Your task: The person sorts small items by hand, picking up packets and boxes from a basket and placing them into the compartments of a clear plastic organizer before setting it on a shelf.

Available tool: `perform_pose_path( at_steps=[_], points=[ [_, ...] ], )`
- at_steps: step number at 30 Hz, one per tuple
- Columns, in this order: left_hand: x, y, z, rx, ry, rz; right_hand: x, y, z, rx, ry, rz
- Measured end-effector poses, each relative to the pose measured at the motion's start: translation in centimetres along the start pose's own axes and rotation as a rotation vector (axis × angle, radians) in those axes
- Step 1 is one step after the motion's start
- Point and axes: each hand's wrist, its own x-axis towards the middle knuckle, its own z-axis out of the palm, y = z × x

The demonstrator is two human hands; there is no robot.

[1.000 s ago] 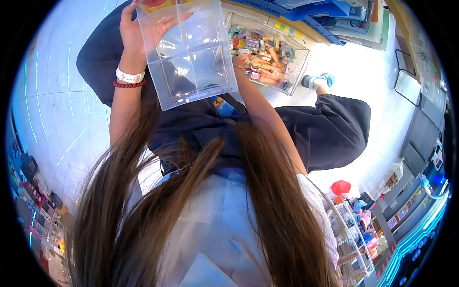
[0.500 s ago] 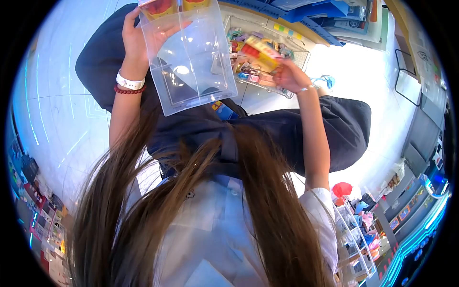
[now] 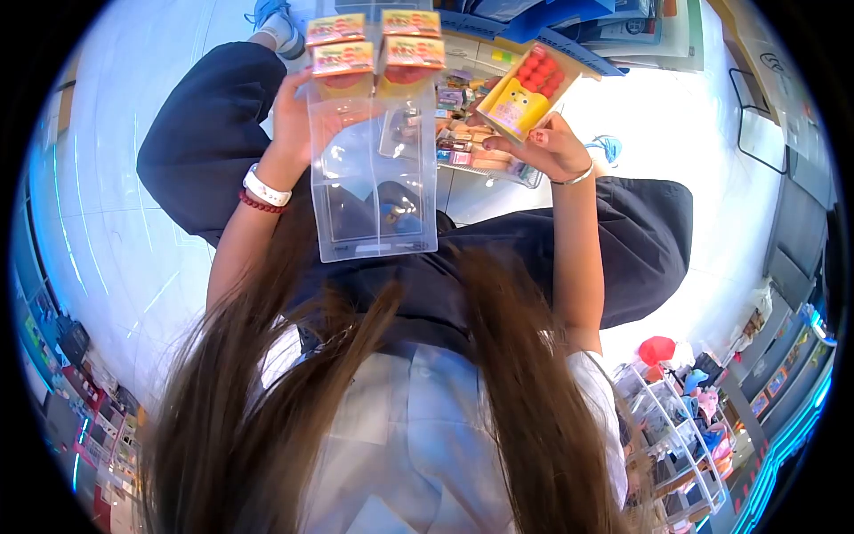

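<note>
My left hand (image 3: 307, 120) grips a clear plastic box (image 3: 378, 214) from its left side and beneath, its fingers showing through the plastic. Several small yellow-and-red packages (image 3: 343, 59) stand in two columns in the far end of the box; its near part holds nothing. To the right, my right hand (image 3: 547, 151) holds up a small yellow box (image 3: 523, 93) with red balls on its front and a cartoon face, pinched at its lower edge. The yellow box is tilted and apart from the clear box.
A wire basket (image 3: 529, 178) with many small colourful items stands on the white floor behind the hands. Blue folders (image 3: 569, 49) are at the back. A white rack (image 3: 680, 445) with toys is at the lower right. My knees lie on both sides.
The clear box has come nearer my body and straightened, bringing more of its packages into view. My right hand has turned the yellow box upright, so its front shows.
</note>
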Motion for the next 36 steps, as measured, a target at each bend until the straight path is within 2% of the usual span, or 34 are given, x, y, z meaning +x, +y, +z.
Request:
perform_pose_path(
  at_steps=[2, 4, 6, 8, 10, 12, 15, 16, 18, 19, 24, 27, 32, 35, 36],
  points=[
    [0.2, -0.8, 0.3, 0.042, 0.106, -0.024, 0.5, -0.3, 0.6, 0.081, -0.052, 0.069],
    [0.3, -1.3, -0.2, 0.052, 0.080, -0.065, 0.7, 0.0, 0.9, 0.074, 0.000, 0.026],
    [0.4, -1.9, -0.5, 0.044, 0.114, -0.110, 0.7, -0.1, 1.6, -0.233, 0.199, -0.094],
    [0.3, -2.3, -0.5, 0.035, 0.105, -0.123, 0.7, 0.1, 2.1, -0.325, 0.256, -0.176],
    [0.2, -2.6, -0.2, 0.048, 0.127, -0.154, 0.5, -0.5, 3.5, -0.819, 0.311, -0.160],
    [0.2, -3.0, -0.6, 0.057, 0.149, -0.149, 0.4, 0.1, 4.7, -0.798, 0.356, -0.226],
    [0.1, -2.5, -0.6, 0.078, 0.168, -0.151, 0.9, 0.5, 6.9, -0.989, 0.307, -0.296],
    [0.1, -2.5, -0.6, 0.084, 0.169, -0.160, 0.1, 0.4, 7.4, -1.099, 0.327, -0.161],
    [0.1, -2.3, -0.7, 0.105, 0.184, -0.157, 0.2, 0.8, 8.6, -1.104, 0.290, -0.112],
    [0.1, -2.3, -0.7, 0.123, 0.198, -0.157, 0.3, 1.8, 8.3, -1.202, 0.242, -0.208],
    [0.0, -2.2, 0.0, 0.136, 0.208, -0.150, 1.3, 3.8, 9.4, -1.233, 0.251, -0.226],
    [-0.4, -1.7, 0.1, 0.146, 0.223, -0.151, 2.1, 4.2, 9.6, -1.304, 0.200, -0.413],
    [-0.4, -2.0, -0.6, 0.165, 0.188, -0.162, 2.5, 4.0, 9.6, -1.356, 0.283, -0.483],
    [-0.8, -1.9, 0.4, 0.139, 0.216, -0.141, 2.4, 3.4, 9.8, -1.536, 0.286, -0.752],
    [-0.7, -1.7, 0.6, 0.139, 0.216, -0.145, 2.2, 3.1, 9.4, -1.537, 0.290, -0.749]
  ],
)
